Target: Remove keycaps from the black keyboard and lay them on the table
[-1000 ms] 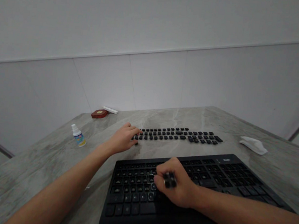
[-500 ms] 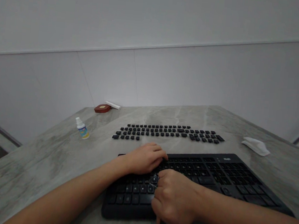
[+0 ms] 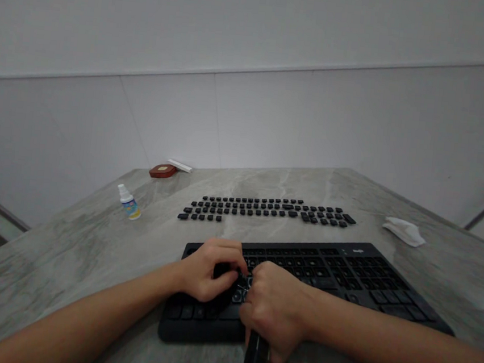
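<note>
A black keyboard (image 3: 197, 332) lies before me, many of its keycaps off and several still on along the lower edge and at the right. My right hand (image 3: 275, 304) is closed around the black handle of a keycap puller (image 3: 255, 360). The handle points down toward me, and thin wires show at the keys beyond my fist. Over the keyboard's left part, my left hand (image 3: 212, 267) is curled, thumb and forefinger close together by the wires. What sits between those fingertips is too dark to make out.
Loose black keycaps (image 3: 250, 206) lie in rows on the grey marbled table (image 3: 89, 258) behind the keyboard. A small white spray bottle (image 3: 129, 204) stands at left. A reddish-brown box (image 3: 162, 171) and a white strip (image 3: 180, 166) are near the wall; a white tissue (image 3: 406, 231) lies at right.
My left hand has drawn back toward me and curled its thumb and forefinger in near the puller's wires. My right hand keeps its grip, and more of the handle shows. The view has shifted slightly.
</note>
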A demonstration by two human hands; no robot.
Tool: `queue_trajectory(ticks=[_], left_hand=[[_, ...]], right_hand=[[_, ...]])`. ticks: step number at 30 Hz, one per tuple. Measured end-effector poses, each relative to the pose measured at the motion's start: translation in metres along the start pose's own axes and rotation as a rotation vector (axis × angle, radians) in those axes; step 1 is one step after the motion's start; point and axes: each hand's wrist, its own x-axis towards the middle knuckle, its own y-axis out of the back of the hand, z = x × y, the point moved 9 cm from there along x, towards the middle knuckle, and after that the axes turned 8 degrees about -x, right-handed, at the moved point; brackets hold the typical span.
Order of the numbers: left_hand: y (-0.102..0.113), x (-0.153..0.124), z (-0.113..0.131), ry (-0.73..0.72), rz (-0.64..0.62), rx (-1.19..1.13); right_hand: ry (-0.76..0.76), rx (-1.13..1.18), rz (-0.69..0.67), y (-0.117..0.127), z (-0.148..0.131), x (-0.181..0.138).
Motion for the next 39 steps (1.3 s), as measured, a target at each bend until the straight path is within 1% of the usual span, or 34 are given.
queue_trajectory(ticks=[2,4,10,14,16,18,19,22,24,26,31,34,39], left_hand=[[-0.007,0.0,0.004,-0.028,-0.086,-0.04],[-0.009,-0.001,0.004,-0.034,-0.115,-0.061],[-0.007,-0.003,0.004,-0.054,-0.089,-0.064],[-0.01,-0.003,0.004,-0.078,-0.104,-0.012],[-0.011,-0.003,0.003,-0.079,-0.105,0.007],[-0.01,-0.003,0.001,-0.066,-0.089,0.028],[-0.009,-0.003,0.0,-0.055,-0.08,0.042],[-0.008,-0.002,-0.002,-0.027,-0.06,0.079],[-0.007,-0.002,-0.004,-0.011,-0.054,0.085],[-0.007,-0.002,-0.007,0.004,-0.052,0.083],[-0.006,-0.002,-0.014,0.036,-0.039,0.065],[-0.004,-0.001,-0.016,0.043,-0.022,0.049],[-0.004,0.0,-0.019,0.083,-0.017,0.061]], right_hand=[[-0.007,-0.001,-0.021,0.0,0.002,0.001],[-0.007,-0.009,-0.043,-0.001,0.003,0.001],[0.016,-0.019,-0.054,-0.001,0.004,-0.002],[0.0,0.023,-0.081,-0.001,0.008,-0.004],[-0.016,0.064,-0.07,-0.002,0.01,-0.004],[-0.057,0.14,-0.019,-0.002,0.014,-0.005],[-0.091,0.194,0.028,-0.002,0.018,-0.006],[-0.226,0.39,0.229,0.003,0.034,-0.01],[-0.29,0.54,0.331,0.004,0.043,-0.014],[-0.345,0.69,0.371,0.001,0.05,-0.015],[-0.521,1.013,0.424,-0.008,0.068,-0.017],[-0.552,1.083,0.464,-0.009,0.071,-0.018],[-0.511,0.975,0.522,-0.004,0.065,-0.02]])
